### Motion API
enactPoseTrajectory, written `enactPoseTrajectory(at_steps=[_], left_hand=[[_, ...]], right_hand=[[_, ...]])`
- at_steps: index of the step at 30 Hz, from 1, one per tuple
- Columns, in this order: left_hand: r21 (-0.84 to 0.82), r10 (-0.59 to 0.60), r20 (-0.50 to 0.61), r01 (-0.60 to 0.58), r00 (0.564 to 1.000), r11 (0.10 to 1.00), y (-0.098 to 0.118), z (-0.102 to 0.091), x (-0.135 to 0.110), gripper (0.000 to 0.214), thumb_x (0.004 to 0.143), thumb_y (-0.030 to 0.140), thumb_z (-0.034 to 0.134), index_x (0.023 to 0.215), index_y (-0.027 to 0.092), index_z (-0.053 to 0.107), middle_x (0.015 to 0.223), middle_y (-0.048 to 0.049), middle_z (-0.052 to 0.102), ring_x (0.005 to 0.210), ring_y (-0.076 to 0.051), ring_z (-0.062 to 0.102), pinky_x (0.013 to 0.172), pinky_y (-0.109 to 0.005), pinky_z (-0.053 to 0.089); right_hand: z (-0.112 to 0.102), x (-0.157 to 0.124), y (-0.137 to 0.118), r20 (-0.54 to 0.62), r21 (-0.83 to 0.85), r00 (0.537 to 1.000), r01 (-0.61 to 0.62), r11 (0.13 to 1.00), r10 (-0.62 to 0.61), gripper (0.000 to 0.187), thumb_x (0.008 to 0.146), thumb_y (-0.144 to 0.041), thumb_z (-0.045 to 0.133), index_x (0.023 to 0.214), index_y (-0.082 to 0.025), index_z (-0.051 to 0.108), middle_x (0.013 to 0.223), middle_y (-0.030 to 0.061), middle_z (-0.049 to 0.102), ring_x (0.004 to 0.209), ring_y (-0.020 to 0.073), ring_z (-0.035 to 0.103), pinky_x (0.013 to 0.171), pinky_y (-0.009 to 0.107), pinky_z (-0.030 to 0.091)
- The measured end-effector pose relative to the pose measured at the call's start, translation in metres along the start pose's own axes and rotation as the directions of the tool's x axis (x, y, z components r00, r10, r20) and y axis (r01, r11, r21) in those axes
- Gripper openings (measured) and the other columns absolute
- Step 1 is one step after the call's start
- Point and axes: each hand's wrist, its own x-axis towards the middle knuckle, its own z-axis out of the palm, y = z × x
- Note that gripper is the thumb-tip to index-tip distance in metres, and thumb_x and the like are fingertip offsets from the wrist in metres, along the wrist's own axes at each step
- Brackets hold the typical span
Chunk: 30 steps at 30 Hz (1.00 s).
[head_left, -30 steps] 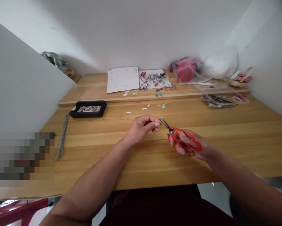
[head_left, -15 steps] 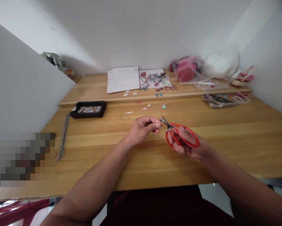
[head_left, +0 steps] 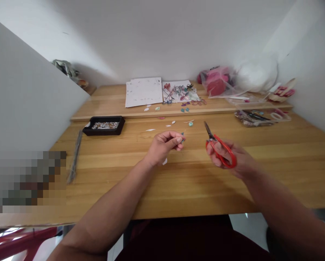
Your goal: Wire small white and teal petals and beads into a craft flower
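Observation:
Over the middle of the table, my left hand (head_left: pixel 166 145) is closed in a pinch on a small teal piece (head_left: pixel 182 137), mostly hidden by the fingertips. My right hand (head_left: pixel 227 154) grips red-handled scissors (head_left: pixel 224 151), whose blades are together and point up and away, clear of the left hand. A white scrap (head_left: pixel 165 161) lies on the wood just below my left wrist. Beyond the hands are a small turquoise ring-like piece (head_left: pixel 190 124) and several thin white scraps (head_left: pixel 150 129).
At the left stand a black tray of beads (head_left: pixel 121 125) and a bundle of grey wires (head_left: pixel 75 156). White sheets (head_left: pixel 143 92) and colourful flower pieces (head_left: pixel 181 92) lie on the raised shelf. A clear box of tools (head_left: pixel 283 116) and pink bagged material (head_left: pixel 218 81) are at the right.
My right hand has drawn the scissors away to the right, and their blades have closed. A white scrap now shows on the table below my left hand, which stays nearly in place.

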Motion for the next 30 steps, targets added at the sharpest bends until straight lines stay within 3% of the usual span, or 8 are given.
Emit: enactPoseTrajectory(at_steps=[2, 5, 8, 11, 16, 21, 25, 30], left_hand=[[-0.069, -0.024, -0.034, 0.022, 0.999, 0.997, 0.001, 0.000, 0.001, 0.028, 0.069, 0.033, 0.088, 0.082, 0.013, 0.072, 0.077, -0.0019, 0.070, 0.058, -0.007, 0.062, 0.053, -0.019, 0.049], [-0.133, -0.058, -0.062, 0.049, 0.996, 0.990, 0.003, 0.000, 0.002, 0.029, 0.068, 0.029, 0.089, 0.082, 0.013, 0.070, 0.081, -0.0014, 0.071, 0.056, -0.005, 0.061, 0.051, -0.017, 0.048], [-0.142, -0.083, -0.080, 0.071, 0.993, 0.987, 0.004, 0.001, 0.001, 0.033, 0.066, 0.028, 0.090, 0.086, 0.014, 0.068, 0.080, -0.0008, 0.071, 0.053, -0.005, 0.060, 0.048, -0.017, 0.046], [-0.123, -0.098, -0.099, 0.086, 0.990, 0.989, 0.005, 0.002, 0.001, 0.040, 0.066, 0.027, 0.090, 0.094, 0.015, 0.065, 0.079, 0.0001, 0.072, 0.051, -0.005, 0.060, 0.046, -0.017, 0.045], [-0.082, -0.085, -0.106, 0.077, 0.991, 0.994, 0.006, 0.003, 0.000, 0.048, 0.065, 0.028, 0.090, 0.098, 0.017, 0.058, 0.074, 0.0021, 0.071, 0.048, -0.006, 0.059, 0.045, -0.017, 0.043], [0.023, -0.036, -0.105, 0.038, 0.994, 0.999, 0.005, 0.004, -0.001, 0.048, 0.067, 0.032, 0.090, 0.099, 0.018, 0.058, 0.075, 0.0032, 0.070, 0.048, -0.006, 0.059, 0.046, -0.018, 0.044], [0.089, 0.041, -0.058, -0.036, 0.997, 0.995, 0.004, 0.006, -0.003, 0.041, 0.069, 0.034, 0.088, 0.096, 0.016, 0.064, 0.076, 0.0018, 0.070, 0.050, -0.006, 0.057, 0.048, -0.020, 0.047], [0.123, 0.107, 0.039, -0.111, 0.993, 0.986, 0.004, 0.008, -0.005, 0.026, 0.072, 0.033, 0.086, 0.081, 0.014, 0.069, 0.085, -0.0034, 0.072, 0.057, -0.006, 0.058, 0.054, -0.020, 0.049]], right_hand=[[-0.022, 0.002, 0.001, -0.153, -0.316, 0.987, -0.008, 0.949, -0.043, 0.044, 0.079, -0.064, 0.070, 0.080, -0.021, 0.062, 0.058, -0.0012, 0.057, 0.052, 0.0116, 0.045, 0.051, 0.026, 0.032], [-0.057, 0.003, 0.007, -0.353, -0.730, 0.930, -0.206, 0.652, -0.101, 0.031, 0.084, -0.054, 0.064, 0.086, -0.023, 0.069, 0.069, 0.0050, 0.068, 0.059, 0.0183, 0.054, 0.056, 0.032, 0.034], [-0.085, 0.001, 0.014, -0.448, -0.850, 0.889, -0.391, 0.352, -0.092, 0.030, 0.086, -0.052, 0.060, 0.086, -0.025, 0.072, 0.077, 0.0102, 0.071, 0.062, 0.0243, 0.055, 0.056, 0.036, 0.032], [-0.103, -0.004, 0.021, -0.470, -0.866, 0.878, -0.440, 0.237, -0.088, 0.029, 0.086, -0.050, 0.059, 0.083, -0.025, 0.072, 0.076, 0.0130, 0.068, 0.057, 0.0243, 0.050, 0.057, 0.038, 0.031], [-0.107, -0.006, 0.021, -0.474, -0.860, 0.856, -0.399, 0.319, -0.208, 0.024, 0.082, -0.046, 0.064, 0.075, -0.025, 0.072, 0.067, 0.0108, 0.061, 0.053, 0.0211, 0.042, 0.057, 0.036, 0.027], [-0.050, 0.004, 0.004, -0.406, -0.748, 0.879, -0.162, 0.644, -0.249, 0.025, 0.082, -0.045, 0.067, 0.084, -0.021, 0.076, 0.075, 0.0071, 0.069, 0.063, 0.0195, 0.054, 0.060, 0.033, 0.036], [0.009, 0.020, -0.001, -0.042, -0.135, 0.992, -0.121, 0.983, 0.117, 0.041, 0.082, -0.058, 0.069, 0.094, -0.019, 0.076, 0.085, 0.0063, 0.069, 0.056, 0.0102, 0.047, 0.046, 0.024, 0.029], [0.040, 0.033, -0.001, 0.240, 0.389, 0.949, -0.286, 0.876, 0.204, 0.035, 0.083, -0.049, 0.074, 0.093, -0.016, 0.072, 0.077, 0.0013, 0.061, 0.050, 0.0046, 0.037, 0.041, 0.017, 0.024]])
